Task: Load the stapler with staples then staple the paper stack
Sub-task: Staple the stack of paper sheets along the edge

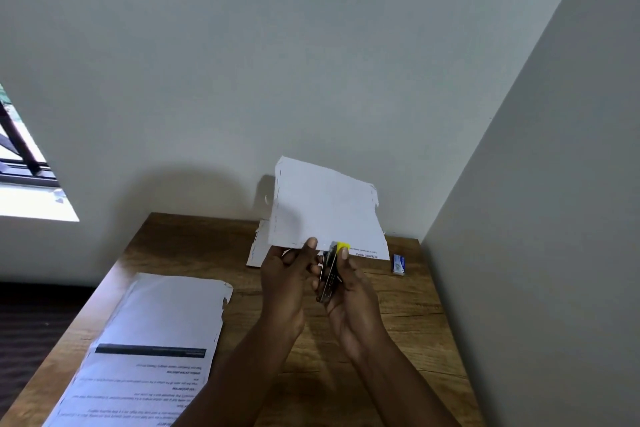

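Right hand grips the stapler, nose pointing away over the paper edge the left hand pinches.

Both hands are raised above the wooden bench. The left hand pinches the near edge of a paper stack, thumb on top, holding the sheets tilted up toward the wall. The right hand grips a metal stapler with a yellow tip, its nose over that same paper edge beside the left thumb. More sheets lie on the bench under the raised stack. A printed document lies at the bench's near left. A small blue staple box sits near the far right corner. A window shows at the left.
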Demonstrator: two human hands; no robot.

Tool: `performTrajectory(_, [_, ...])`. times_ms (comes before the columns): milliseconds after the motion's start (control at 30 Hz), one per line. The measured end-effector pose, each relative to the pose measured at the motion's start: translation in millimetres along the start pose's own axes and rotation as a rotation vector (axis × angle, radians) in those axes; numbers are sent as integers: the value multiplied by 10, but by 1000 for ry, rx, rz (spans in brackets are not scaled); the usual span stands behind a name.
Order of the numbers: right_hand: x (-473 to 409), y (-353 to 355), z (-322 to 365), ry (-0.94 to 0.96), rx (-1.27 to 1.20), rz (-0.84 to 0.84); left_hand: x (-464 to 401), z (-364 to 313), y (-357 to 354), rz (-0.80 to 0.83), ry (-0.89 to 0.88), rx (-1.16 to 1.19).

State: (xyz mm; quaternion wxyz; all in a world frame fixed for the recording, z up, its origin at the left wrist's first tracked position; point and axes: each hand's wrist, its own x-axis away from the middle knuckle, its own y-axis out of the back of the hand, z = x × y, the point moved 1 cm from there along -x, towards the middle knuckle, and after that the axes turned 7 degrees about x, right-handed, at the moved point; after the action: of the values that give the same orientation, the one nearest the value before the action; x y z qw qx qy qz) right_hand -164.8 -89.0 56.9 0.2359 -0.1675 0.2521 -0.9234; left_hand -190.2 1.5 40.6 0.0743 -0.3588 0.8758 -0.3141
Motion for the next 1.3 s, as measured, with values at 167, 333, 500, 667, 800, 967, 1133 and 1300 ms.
performTrajectory(167, [-6,12,16,31,29,-3,11,18,-10,25,18,-13])
performTrajectory(333, [-11,28,25,47,122,-17,14,-13,-25,59,-14,30])
performTrajectory(500, [-25,49,35,43,153,-34,13,15,-20,50,-3,42])
performTrajectory(667, [-21,38,30,80,181,-58,6,17,-19,65,-2,28])
performTrajectory(800, [-8,38,28,113,204,-94,27,24,-25,65,-6,12])
performTrajectory(967, [-10,85,66,87,80,-2,14,-24,-36,83,-13,46])
performTrajectory(1133, [-82,222,213,115,-105,-33,-1,-65,0,80,13,145])
performTrajectory(1300, [-140,343,429,204,-98,-199,-27,-114,41,99,3,180])
